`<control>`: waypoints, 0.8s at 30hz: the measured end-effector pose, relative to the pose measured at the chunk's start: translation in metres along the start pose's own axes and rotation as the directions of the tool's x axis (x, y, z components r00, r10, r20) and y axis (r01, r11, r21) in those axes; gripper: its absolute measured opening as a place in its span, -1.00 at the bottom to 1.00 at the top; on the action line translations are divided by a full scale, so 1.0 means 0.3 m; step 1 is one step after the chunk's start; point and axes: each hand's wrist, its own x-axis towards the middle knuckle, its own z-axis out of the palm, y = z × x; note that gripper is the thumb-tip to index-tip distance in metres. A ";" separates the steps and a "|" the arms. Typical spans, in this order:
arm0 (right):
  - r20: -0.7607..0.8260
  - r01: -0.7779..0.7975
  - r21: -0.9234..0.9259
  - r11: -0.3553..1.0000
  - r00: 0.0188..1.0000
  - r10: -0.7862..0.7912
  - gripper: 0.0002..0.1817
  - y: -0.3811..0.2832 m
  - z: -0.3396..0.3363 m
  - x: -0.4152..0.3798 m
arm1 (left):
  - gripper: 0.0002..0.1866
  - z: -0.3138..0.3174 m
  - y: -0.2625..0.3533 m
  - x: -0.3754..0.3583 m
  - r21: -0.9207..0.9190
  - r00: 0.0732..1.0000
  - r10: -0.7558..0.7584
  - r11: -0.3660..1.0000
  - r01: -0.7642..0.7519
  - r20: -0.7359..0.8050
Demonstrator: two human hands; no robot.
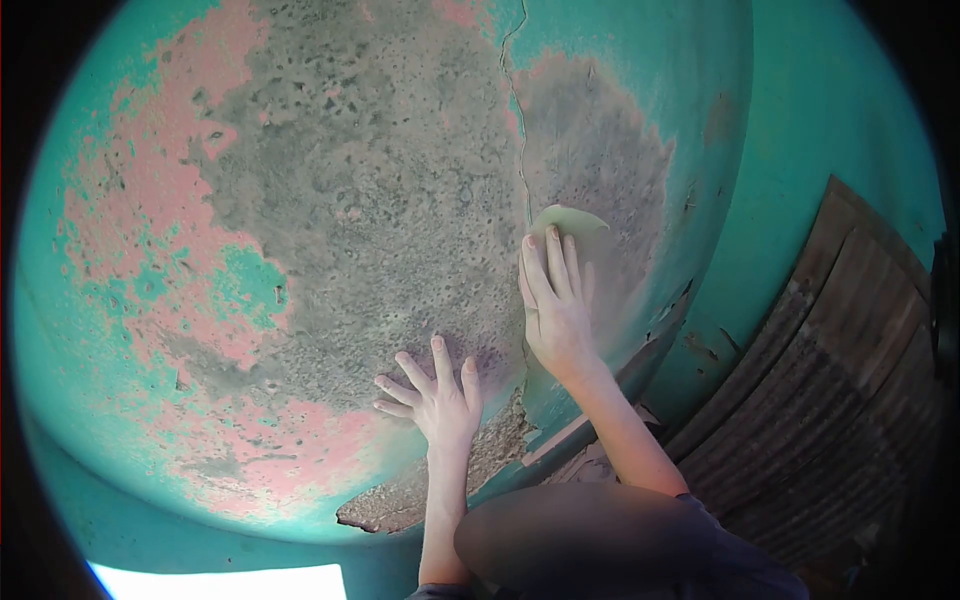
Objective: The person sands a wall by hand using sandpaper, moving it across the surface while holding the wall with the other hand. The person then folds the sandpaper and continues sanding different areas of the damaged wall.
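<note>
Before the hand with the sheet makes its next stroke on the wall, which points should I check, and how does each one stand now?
1. Right hand flat on the pale sheet: ok, fingers lie spread over it.
2. Sheet lies against the wall: ok, on bare grey plaster beside the crack.
3. Left hand braced: ok, palm open on the wall, holding nothing.
4. Surface sound: not ok, paint is peeled and a broken edge shows below the left hand.
5. Wear of the sheet: cannot tell.
</note>
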 end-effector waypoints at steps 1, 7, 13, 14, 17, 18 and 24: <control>0.012 -0.011 -0.009 1.000 1.000 0.011 -0.21 0.007 0.014 -0.025 | -0.31 0.001 0.000 0.003 0.004 1.000 0.004 1.000 -0.004 -0.009; 0.016 -0.005 -0.006 1.000 1.000 0.006 -0.19 0.014 -0.003 0.000 | -0.30 -0.004 0.000 0.003 -0.018 1.000 -0.003 1.000 0.003 0.007; 0.044 0.007 -0.049 0.999 0.999 -0.005 -0.20 0.033 0.006 -0.035 | -0.30 -0.005 0.003 0.006 -0.010 1.000 0.006 1.000 -0.006 -0.019; 0.023 0.023 -0.037 0.999 0.999 -0.022 -0.20 0.035 0.001 -0.022 | -0.30 -0.006 0.002 0.009 -0.010 1.000 0.009 1.000 -0.009 -0.021; 0.033 0.017 -0.060 0.998 0.999 -0.015 -0.21 0.030 -0.007 -0.025 | -0.30 -0.009 0.005 0.002 -0.013 1.000 -0.017 1.000 0.017 0.026; 0.033 0.016 -0.059 0.998 0.999 -0.014 -0.21 0.032 -0.002 -0.044 | -0.30 -0.004 0.004 0.003 -0.013 1.000 -0.009 1.000 0.009 0.007; 0.085 0.000 -0.072 0.997 0.996 0.006 -0.23 0.042 -0.002 -0.092 | -0.26 -0.006 -0.002 0.007 0.043 1.000 0.023 0.999 -0.023 0.006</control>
